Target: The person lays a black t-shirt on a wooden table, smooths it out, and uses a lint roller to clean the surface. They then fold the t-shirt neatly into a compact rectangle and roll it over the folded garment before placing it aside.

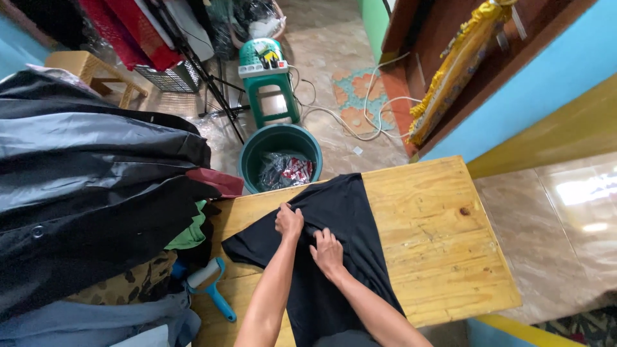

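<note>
- My left hand (pixel 288 220) pinches a fold of the black garment (pixel 334 257).
- My right hand (pixel 328 252) presses flat and open on it.
- The garment lies spread across the wooden tabletop (pixel 437 238), beside a clothes pile (pixel 90 193).

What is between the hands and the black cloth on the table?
Nothing visible. The left hand and right hand both rest directly on the black cloth, which lies spread on the wooden table.

garment (pixel 340 218): matt black cloth | table (pixel 430 238): bare grainy wood
</note>
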